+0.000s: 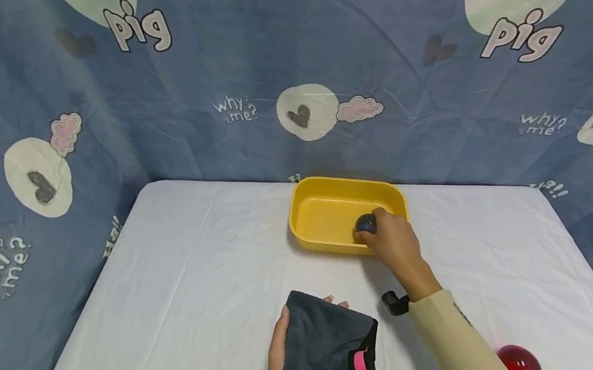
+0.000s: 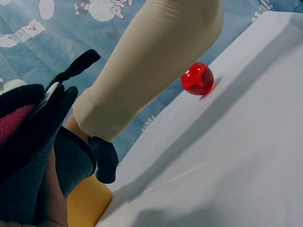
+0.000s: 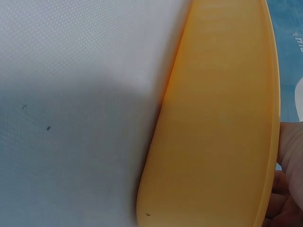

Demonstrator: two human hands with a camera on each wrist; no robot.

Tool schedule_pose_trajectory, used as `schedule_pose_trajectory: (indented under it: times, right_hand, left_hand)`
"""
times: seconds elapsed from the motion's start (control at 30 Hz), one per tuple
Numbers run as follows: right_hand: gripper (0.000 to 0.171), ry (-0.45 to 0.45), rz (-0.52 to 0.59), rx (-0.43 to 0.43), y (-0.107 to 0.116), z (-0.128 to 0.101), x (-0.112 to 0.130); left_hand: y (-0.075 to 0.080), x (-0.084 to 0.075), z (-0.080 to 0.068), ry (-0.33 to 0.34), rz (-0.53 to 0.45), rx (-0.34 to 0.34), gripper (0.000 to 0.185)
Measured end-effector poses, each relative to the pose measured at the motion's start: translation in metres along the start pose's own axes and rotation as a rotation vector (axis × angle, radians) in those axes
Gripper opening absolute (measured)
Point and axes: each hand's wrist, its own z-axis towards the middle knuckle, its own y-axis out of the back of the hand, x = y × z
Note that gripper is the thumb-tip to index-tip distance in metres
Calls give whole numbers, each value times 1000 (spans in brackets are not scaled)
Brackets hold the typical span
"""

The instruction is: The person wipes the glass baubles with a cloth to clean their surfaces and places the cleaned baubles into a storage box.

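A yellow plastic tub [image 1: 320, 191] sits on the white table near the far edge. My right hand [image 1: 391, 241] reaches over its near rim and grips a small dark ball [image 1: 365, 223] just inside the tub. The right wrist view shows the tub's outer wall [image 3: 222, 118] and a bit of my fingers [image 3: 289, 156] at the right edge. My left hand [image 1: 280, 347] lies near the front edge and holds a folded dark grey cloth [image 1: 327, 350] with a pink tag [image 1: 362, 369]. In the left wrist view the cloth [image 2: 28, 137] fills the left side.
A red faceted ball [image 1: 520, 362] lies on the table at the front right, also seen as the red ball [image 2: 197, 78] from the left wrist. A black wrist strap [image 1: 395, 303] hangs from my right sleeve. Blue patterned fabric [image 1: 277, 53] walls the table on three sides.
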Motion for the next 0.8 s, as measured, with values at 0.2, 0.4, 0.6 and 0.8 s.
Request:
schedule_pose_trajectory:
  times: [0.2, 0.4, 0.6, 0.8]
  right_hand:
    - [56, -10, -8, 10, 0, 3, 0]
    - [56, -21, -18, 46, 0, 6, -1]
    - [54, -31, -29, 74, 2, 9, 1]
    - [55, -22, -36, 77, 3, 9, 2]
  left_hand:
    - [0, 0, 0, 4, -5, -14, 87]
    - [-1, 0, 0, 7, -7, -26, 89]
    - [1, -1, 0, 9, -10, -11, 88]
    - [3, -1, -1, 9, -7, -11, 89]
